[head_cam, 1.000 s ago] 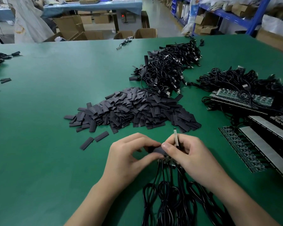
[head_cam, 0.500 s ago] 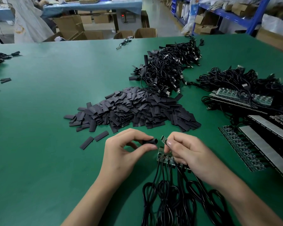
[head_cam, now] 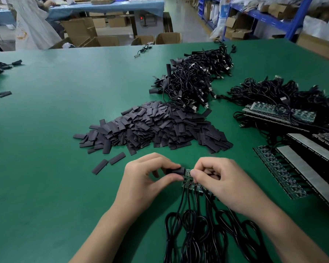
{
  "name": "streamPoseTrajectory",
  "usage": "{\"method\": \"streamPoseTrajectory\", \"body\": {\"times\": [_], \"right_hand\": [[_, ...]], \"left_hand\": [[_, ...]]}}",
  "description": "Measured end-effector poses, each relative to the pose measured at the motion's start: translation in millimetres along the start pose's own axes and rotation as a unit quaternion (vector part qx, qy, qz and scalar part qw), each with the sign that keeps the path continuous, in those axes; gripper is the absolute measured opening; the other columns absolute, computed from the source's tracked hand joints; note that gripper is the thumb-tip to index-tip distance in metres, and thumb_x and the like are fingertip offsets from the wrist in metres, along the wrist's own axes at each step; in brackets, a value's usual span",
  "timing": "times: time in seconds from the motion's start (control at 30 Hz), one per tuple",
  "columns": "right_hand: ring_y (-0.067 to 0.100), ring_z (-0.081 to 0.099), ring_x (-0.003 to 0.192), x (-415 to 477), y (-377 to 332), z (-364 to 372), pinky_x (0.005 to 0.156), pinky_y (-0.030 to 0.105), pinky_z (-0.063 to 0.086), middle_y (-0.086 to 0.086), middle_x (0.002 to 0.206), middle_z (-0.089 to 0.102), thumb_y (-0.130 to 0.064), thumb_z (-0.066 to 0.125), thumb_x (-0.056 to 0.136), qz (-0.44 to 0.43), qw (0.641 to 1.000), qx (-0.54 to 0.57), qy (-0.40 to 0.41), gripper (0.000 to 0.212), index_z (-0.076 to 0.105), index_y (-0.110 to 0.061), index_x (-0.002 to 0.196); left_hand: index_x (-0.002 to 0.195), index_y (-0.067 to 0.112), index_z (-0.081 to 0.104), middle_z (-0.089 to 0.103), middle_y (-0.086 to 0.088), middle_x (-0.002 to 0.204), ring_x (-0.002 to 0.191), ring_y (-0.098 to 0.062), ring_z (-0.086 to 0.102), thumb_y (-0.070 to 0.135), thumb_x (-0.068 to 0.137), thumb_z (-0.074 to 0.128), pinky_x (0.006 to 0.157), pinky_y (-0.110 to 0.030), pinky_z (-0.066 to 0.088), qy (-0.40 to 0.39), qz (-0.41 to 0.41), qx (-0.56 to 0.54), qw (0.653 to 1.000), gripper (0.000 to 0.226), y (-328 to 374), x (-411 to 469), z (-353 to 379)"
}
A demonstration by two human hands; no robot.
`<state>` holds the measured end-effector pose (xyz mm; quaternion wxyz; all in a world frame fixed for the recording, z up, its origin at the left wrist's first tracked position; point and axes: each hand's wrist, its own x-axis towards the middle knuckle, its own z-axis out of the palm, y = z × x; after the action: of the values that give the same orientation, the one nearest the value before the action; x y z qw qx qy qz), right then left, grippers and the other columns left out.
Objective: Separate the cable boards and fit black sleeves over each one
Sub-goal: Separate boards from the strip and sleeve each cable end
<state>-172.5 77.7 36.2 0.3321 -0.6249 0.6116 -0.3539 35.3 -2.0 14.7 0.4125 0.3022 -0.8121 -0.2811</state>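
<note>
My left hand (head_cam: 144, 179) pinches a black sleeve (head_cam: 174, 171) between thumb and fingers, its open end against a small green cable board (head_cam: 187, 172). My right hand (head_cam: 220, 181) pinches that board by its right side. Below it lies a strip of joined green boards (head_cam: 191, 186), partly hidden under my right hand, with black cables (head_cam: 194, 230) running toward me. A big pile of loose black sleeves (head_cam: 156, 128) lies just beyond my hands.
A heap of sleeved cables (head_cam: 196, 78) sits at the back centre. More cable bundles (head_cam: 285, 95) and board strips (head_cam: 279, 171) lie at the right. Two stray sleeves (head_cam: 108, 162) lie left of my hands. Cartons and shelves stand past the green table (head_cam: 46, 149).
My right hand turned the single board from upright to level and brought it to the sleeve. My left hand moved the sleeve right until it met the board.
</note>
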Motion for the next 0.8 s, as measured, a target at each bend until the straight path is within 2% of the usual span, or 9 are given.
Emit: {"method": "streamPoseTrajectory", "body": {"times": [0.2,0.4,0.8], "right_hand": [[0.006,0.032,0.048,1.1,2.4,3.1,0.049,0.018,0.031,-0.011,0.051,0.041,-0.036,0.066,0.096,0.018,0.999,-0.037,0.000,0.028,0.063,-0.029,0.069],[0.006,0.035,0.046,1.0,3.5,7.6,0.050,0.019,0.034,-0.011,0.051,0.044,-0.042,0.063,0.096,0.017,0.998,-0.065,-0.007,0.021,0.065,-0.035,0.076],[0.005,0.036,0.045,1.7,3.0,5.8,0.051,0.018,0.035,-0.010,0.052,0.048,-0.039,0.064,0.096,0.035,0.998,-0.059,-0.014,0.026,0.068,-0.028,0.073]], "left_hand": [[0.095,0.018,0.081,0.072,0.012,0.093,0.086,-0.001,0.068,0.038,0.082,0.082,0.079,-0.022,0.055,-0.045,0.052,0.072,0.995,0.024,-1.1,-0.3,-3.8],[0.096,0.021,0.079,0.069,0.013,0.092,0.083,-0.001,0.065,0.041,0.085,0.078,0.076,-0.025,0.056,-0.055,0.052,0.116,0.990,0.022,0.1,-0.6,-3.0],[0.097,0.021,0.079,0.068,0.012,0.090,0.080,-0.003,0.064,0.035,0.084,0.082,0.073,-0.026,0.055,-0.069,0.050,0.124,0.989,0.020,2.9,-0.4,-3.9]]}}
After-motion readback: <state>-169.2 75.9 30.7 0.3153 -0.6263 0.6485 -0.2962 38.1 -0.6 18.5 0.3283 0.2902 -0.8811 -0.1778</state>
